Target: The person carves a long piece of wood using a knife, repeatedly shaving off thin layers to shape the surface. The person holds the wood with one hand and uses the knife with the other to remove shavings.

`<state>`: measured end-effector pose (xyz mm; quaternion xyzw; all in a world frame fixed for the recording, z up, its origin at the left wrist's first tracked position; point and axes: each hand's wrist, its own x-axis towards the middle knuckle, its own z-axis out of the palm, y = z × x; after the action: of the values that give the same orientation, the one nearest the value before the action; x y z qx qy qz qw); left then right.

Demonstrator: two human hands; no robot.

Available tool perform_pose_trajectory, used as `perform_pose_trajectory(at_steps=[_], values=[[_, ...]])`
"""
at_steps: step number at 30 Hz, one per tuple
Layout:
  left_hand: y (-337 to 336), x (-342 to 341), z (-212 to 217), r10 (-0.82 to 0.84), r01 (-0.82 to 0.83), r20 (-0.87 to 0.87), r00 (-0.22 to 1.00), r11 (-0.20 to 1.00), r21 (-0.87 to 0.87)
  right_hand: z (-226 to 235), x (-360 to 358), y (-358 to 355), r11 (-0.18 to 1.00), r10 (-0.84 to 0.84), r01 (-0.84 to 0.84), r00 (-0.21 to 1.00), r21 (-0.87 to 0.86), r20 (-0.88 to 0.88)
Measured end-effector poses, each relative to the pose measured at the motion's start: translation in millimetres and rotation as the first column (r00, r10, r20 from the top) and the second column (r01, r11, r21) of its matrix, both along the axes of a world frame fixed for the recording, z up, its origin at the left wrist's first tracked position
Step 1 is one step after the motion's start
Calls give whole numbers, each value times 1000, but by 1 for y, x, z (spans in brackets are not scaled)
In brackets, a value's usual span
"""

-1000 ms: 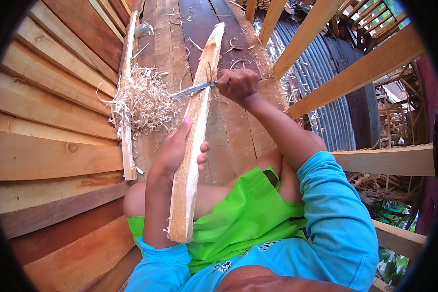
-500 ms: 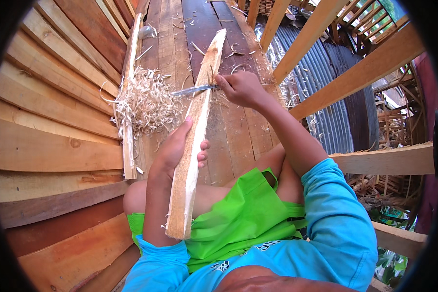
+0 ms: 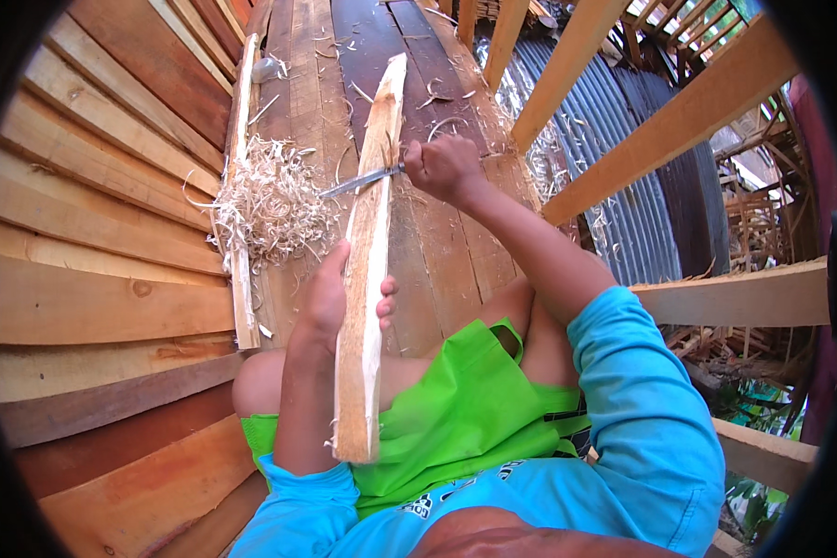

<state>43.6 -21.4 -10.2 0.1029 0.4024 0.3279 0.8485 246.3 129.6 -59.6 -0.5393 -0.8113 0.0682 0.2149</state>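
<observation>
1. Plank floor (image 3: 451, 265).
2. Pale wood piece (image 3: 367, 251) above the floor's middle, gripped in my left hand (image 3: 325, 296).
3. Shavings (image 3: 277, 203) heaped near the floor's left edge.
4. Knife (image 3: 363, 180) across the wood piece, clenched in my right hand (image 3: 445, 167).

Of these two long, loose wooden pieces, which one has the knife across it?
The tapered piece in the left hand; the knife crosses it, while the other strip lies beside the wall.

Bright daylight; sheen on grey corrugated metal sheeting (image 3: 614, 177), upper right. Brown wooden planks (image 3: 93, 298) bow, far left. Black fisheye corners.
</observation>
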Motion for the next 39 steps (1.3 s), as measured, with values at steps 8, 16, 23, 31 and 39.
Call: perform_pose_trajectory(at_steps=[8,16,23,31,39], values=[[7,-6,4,-18,19,-12,1000,998,56,-3,18,28,551,183,-526,833,-647,-522],[8,-10,2,-34,32,20,999,997,70,2,17,21,309,-10,-536,825,-786,-566],[7,-10,-1,-19,24,-68,997,997,73,6,-2,-14,896,101,-196,964,-399,-248],[13,-16,-12,-48,43,70,996,997,66,8,-7,-18,972,45,-79,986,-221,-158],[11,-7,-9,-8,13,-41,999,994,107,-13,-9,-13,996,76,-82,980,-27,-182]])
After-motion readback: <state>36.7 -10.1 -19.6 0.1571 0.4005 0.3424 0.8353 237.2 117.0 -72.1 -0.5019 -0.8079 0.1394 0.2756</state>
